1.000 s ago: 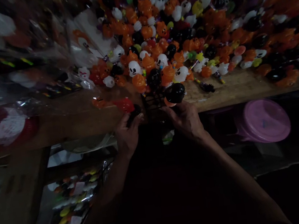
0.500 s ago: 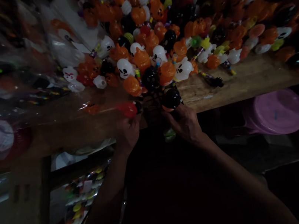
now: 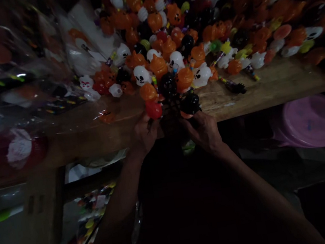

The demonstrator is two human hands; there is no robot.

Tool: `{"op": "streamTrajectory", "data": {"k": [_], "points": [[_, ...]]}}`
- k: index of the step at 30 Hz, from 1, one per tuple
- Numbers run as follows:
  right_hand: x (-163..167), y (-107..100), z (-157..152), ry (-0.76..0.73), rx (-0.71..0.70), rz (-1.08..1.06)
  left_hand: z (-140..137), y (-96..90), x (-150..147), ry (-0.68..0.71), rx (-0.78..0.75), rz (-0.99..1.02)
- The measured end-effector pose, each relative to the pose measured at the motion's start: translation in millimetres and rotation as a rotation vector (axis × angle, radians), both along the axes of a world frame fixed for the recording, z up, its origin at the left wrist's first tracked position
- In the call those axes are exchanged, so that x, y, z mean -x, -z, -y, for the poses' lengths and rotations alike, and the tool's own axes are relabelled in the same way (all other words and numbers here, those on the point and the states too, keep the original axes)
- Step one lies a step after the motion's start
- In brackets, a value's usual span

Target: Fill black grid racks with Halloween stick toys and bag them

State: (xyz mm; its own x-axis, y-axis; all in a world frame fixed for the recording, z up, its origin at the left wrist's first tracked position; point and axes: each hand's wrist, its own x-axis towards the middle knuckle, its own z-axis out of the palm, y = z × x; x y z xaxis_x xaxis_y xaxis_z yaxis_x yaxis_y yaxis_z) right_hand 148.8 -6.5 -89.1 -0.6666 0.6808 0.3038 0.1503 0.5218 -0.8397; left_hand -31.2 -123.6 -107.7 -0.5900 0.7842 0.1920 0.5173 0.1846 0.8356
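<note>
"L grip (image 3: pixel 146 133)?"
"Pinching red toy (image 3: pixel 153 110), nr worktop (image 3: pixel 227 103) edge."
"R grip (image 3: pixel 205 130)?"
"Pinching black toy (image 3: pixel 190 103), nr red toy."
"Best technique?"
"Prob. pinch low, hold 2 toys steady w/o hard squeezing."

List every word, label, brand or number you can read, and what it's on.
No readable text anywhere.
White label on the red round item at left: too blurred to read.
Pale slip among the bagged toys below the bench: too small and dark to read.

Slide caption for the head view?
Left hand holds a red toy, right hand a black toy, before colorful figures piled on a wooden table.
</note>
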Motion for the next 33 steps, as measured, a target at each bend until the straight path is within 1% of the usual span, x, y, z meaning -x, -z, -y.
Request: {"op": "streamTrajectory", "data": {"k": [2, 5, 7, 11, 14, 16, 19, 21, 24, 28, 30, 33], "points": [[0.3, 0.4, 0.0, 0.016, 0.003, 0.012, -3.6, -0.7, 0.8, 0.021, 0.001, 0.011], [0.1, 2.1, 0.8, 0.037, -0.028, 0.037, -4.5, 0.9, 0.9, -0.024, -0.004, 0.022], [-0.2, 3.1, 1.6, 0.045, -0.043, 0.054, -3.2, 2.6, 1.5, -0.043, -0.033, 0.035], [0.1, 3.8, 2.7, 0.065, -0.050, 0.076, -5.1, 2.3, 3.7, 0.024, -0.077, 0.134], [0.8, 4.9, 2.3, 0.055, -0.073, 0.052, -10.9, -1.1, 4.3, 0.062, -0.152, 0.241], [1.1, 6.7, 1.4, 0.046, -0.094, 0.027, -12.9, -3.0, 4.5, 0.089, -0.186, 0.256], [1.2, 10.0, 0.5, 0.030, -0.146, -0.028, -10.0, -3.2, 6.6, 0.132, -0.145, 0.148], [0.8, 11.4, 0.5, 0.022, -0.187, -0.068, -4.8, -1.8, 9.1, 0.136, -0.107, 0.076], [-0.1, 11.4, 1.0, 0.022, -0.215, -0.091, 4.3, -0.1, 12.9, 0.103, -0.044, -0.074], [-1.5, 9.6, 0.6, 0.012, -0.205, -0.090, 10.2, -1.9, 14.0, 0.047, 0.077, -0.316], [-2.2, 8.3, -0.1, 0.025, -0.216, -0.096, 8.3, -2.9, 11.5, 0.022, 0.106, -0.337], [-3.5, 6.2, -1.5, 0.048, -0.247, -0.070, 1.1, -2.7, 5.2, 0.030, 0.113, -0.283]]}}
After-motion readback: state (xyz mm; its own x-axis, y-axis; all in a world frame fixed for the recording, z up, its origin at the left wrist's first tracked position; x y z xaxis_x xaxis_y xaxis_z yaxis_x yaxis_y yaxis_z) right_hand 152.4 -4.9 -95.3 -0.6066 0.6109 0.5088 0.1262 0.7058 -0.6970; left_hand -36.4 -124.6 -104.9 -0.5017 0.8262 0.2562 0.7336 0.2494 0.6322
